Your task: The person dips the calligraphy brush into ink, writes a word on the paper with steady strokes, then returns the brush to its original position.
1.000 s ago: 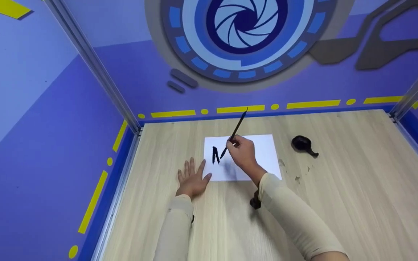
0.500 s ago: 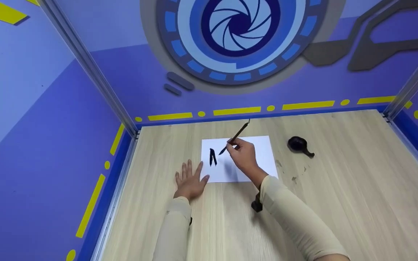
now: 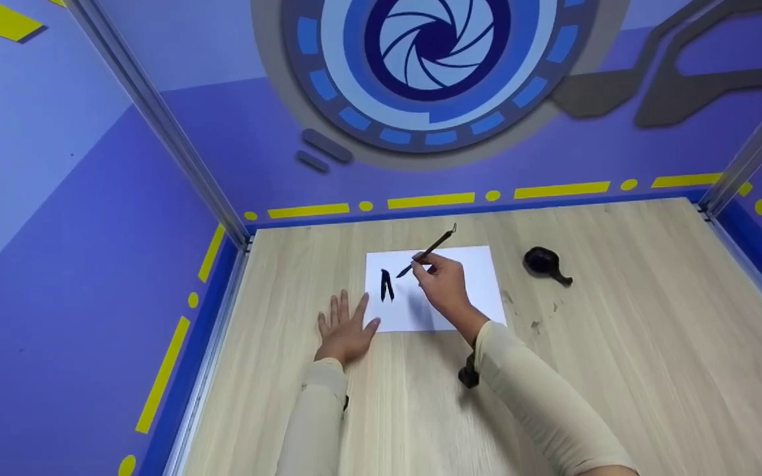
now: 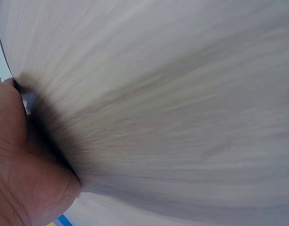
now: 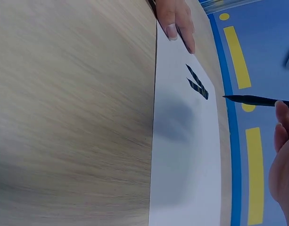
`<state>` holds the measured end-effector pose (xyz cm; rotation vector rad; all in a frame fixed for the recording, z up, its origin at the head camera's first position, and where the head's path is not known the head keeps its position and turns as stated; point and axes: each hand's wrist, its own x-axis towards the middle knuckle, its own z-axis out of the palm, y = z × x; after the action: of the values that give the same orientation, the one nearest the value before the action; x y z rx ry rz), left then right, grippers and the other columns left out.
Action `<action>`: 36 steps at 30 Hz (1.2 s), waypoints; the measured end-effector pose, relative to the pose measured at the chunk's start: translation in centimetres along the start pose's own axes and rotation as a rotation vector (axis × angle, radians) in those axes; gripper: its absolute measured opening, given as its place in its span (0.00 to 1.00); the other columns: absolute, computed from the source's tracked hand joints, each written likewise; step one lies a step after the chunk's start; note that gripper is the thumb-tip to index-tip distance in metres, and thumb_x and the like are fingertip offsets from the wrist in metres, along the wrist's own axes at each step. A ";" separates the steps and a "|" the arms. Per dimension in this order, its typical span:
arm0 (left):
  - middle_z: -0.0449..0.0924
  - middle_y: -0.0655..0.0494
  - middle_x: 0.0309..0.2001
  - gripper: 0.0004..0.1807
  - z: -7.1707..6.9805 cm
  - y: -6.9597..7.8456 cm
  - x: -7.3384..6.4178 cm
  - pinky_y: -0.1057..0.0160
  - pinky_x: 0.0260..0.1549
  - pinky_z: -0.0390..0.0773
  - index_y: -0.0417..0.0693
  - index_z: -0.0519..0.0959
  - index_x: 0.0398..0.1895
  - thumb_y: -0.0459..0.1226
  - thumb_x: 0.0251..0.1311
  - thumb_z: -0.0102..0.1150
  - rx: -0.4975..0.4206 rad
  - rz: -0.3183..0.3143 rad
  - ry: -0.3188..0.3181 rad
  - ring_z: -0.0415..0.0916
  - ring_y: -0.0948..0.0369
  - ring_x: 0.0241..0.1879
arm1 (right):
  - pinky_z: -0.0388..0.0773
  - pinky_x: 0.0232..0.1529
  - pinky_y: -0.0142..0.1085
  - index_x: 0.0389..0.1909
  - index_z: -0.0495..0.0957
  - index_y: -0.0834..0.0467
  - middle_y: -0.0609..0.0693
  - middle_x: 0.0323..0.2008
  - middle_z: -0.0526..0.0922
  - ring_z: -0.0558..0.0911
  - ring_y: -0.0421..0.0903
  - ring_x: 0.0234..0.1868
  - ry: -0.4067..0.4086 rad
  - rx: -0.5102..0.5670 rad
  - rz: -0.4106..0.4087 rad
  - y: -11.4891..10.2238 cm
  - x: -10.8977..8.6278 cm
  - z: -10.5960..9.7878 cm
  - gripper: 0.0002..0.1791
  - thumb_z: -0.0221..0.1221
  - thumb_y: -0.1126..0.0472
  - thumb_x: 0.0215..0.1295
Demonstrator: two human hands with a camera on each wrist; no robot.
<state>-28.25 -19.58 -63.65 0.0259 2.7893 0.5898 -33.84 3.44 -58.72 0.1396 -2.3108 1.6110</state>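
Observation:
My right hand [image 3: 446, 284] pinches a calligraphy brush [image 3: 435, 245] between thumb and fingers, its handle leaning up and right. The dark pointed tip is held above the sheet of white paper [image 3: 480, 284], apart from it in the right wrist view, where the brush [image 5: 252, 100] shows from the side. Two black ink strokes [image 3: 383, 285] meet at the top on the paper's left part. My left hand [image 3: 344, 336] rests flat and spread on the table, thumb and index finger at the paper's left edge. Only its palm side [image 4: 31, 183] shows in the left wrist view.
A small black round dish with a short handle [image 3: 542, 262] stands right of the paper. Dark smudges [image 3: 536, 325] mark the wooden table [image 3: 619, 344] nearby. Printed blue-purple panels [image 3: 315, 192] wall in the back and sides.
The brush tip has risen away from beside the strokes, toward the paper's far edge. Its handle now tilts further right. My left hand stays in place, while the head view shifts slightly.

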 end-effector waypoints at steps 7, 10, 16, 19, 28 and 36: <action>0.26 0.46 0.90 0.39 0.1 0.1 0.0 0.29 0.82 0.28 0.70 0.46 0.89 0.64 0.81 0.39 0.000 -0.004 -0.009 0.22 0.42 0.89 | 0.76 0.23 0.27 0.40 0.92 0.59 0.55 0.36 0.94 0.79 0.35 0.21 0.015 0.018 0.003 0.2 -0.1 0.1 0.07 0.68 0.62 0.67; 0.25 0.45 0.90 0.39 0.2 0.0 0.0 0.29 0.82 0.28 0.70 0.46 0.89 0.63 0.81 0.39 -0.006 0.003 -0.014 0.22 0.42 0.89 | 0.75 0.22 0.27 0.40 0.92 0.59 0.55 0.35 0.94 0.78 0.34 0.19 0.025 0.019 -0.008 0.3 -0.2 0.1 0.06 0.68 0.63 0.66; 0.25 0.46 0.89 0.39 0.2 0.0 0.1 0.30 0.83 0.27 0.70 0.46 0.89 0.63 0.81 0.39 -0.001 -0.002 -0.016 0.21 0.43 0.89 | 0.74 0.21 0.28 0.44 0.92 0.59 0.54 0.37 0.94 0.80 0.36 0.18 -0.026 0.022 -0.009 0.2 -0.2 0.1 0.08 0.68 0.61 0.71; 0.25 0.46 0.90 0.38 0.0 0.1 0.1 0.30 0.83 0.28 0.70 0.46 0.89 0.63 0.81 0.39 -0.002 -0.001 -0.012 0.21 0.42 0.89 | 0.75 0.21 0.28 0.46 0.92 0.59 0.54 0.37 0.94 0.80 0.37 0.19 -0.045 0.020 -0.007 0.1 -0.2 0.1 0.09 0.67 0.61 0.72; 0.25 0.45 0.90 0.38 0.0 -0.1 0.0 0.30 0.82 0.28 0.71 0.46 0.89 0.63 0.81 0.38 0.010 -0.002 -0.009 0.22 0.42 0.89 | 0.76 0.22 0.29 0.46 0.92 0.58 0.53 0.38 0.94 0.81 0.38 0.19 -0.038 0.024 0.024 0.4 -0.3 0.3 0.09 0.67 0.60 0.72; 0.24 0.45 0.89 0.38 0.0 -0.1 0.1 0.29 0.82 0.26 0.70 0.46 0.89 0.62 0.81 0.39 -0.008 -0.001 -0.013 0.21 0.42 0.89 | 0.75 0.21 0.28 0.46 0.92 0.60 0.55 0.39 0.95 0.79 0.36 0.18 0.002 0.047 0.041 1.0 -0.1 0.1 0.09 0.68 0.61 0.71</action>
<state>-28.36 -19.64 -63.70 0.0271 2.7738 0.5979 -34.06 3.65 -59.65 0.1016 -2.2899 1.6849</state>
